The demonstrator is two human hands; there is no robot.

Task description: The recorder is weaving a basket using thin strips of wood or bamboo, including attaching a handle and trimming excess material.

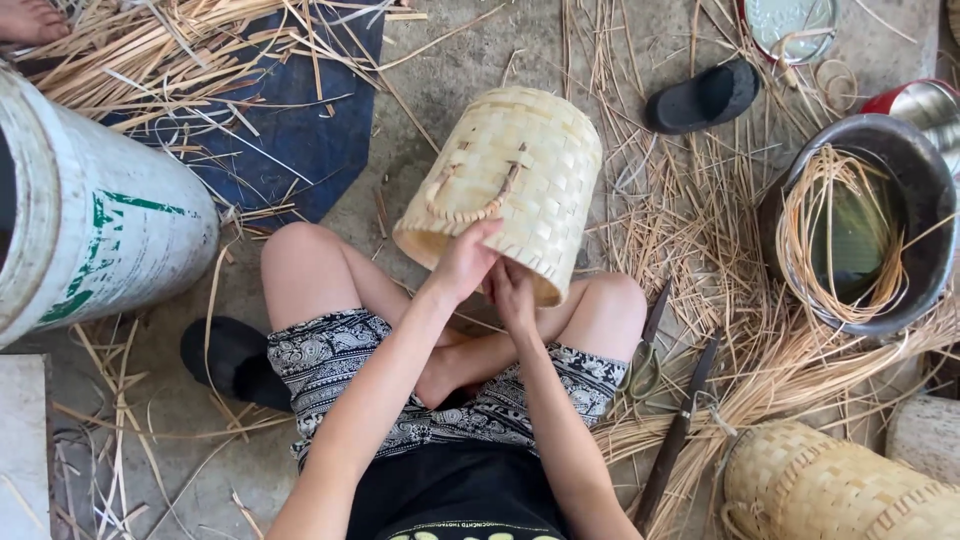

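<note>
From the head camera, looking straight down, a person sits cross-legged on a concrete floor littered with bamboo strips, holding a woven bamboo basket (505, 180) tipped on its side between the knees, its open rim toward the body and a plaited handle loop showing on its upper wall. The left hand (463, 262) is closed on the rim, thumb over the edge and fingers curled against the weave, steadying it. The right hand (513, 293) sits just beside it, lower on the same rim, fingers bent and pinching at the edge; whether it holds a thin strip there I cannot tell. The work in hand looks like finishing or binding the rim, and the next move seems to call for a firm hold by the left hand while the right works along the edge. Near the right knee lie scissors (643, 362) and a long knife (683, 425). Farther right stands a dark basin (905, 180) with coiled strips soaking, and a second woven basket (830, 490) lies at the lower right. A white bucket (90, 215) lies on the left.
</note>
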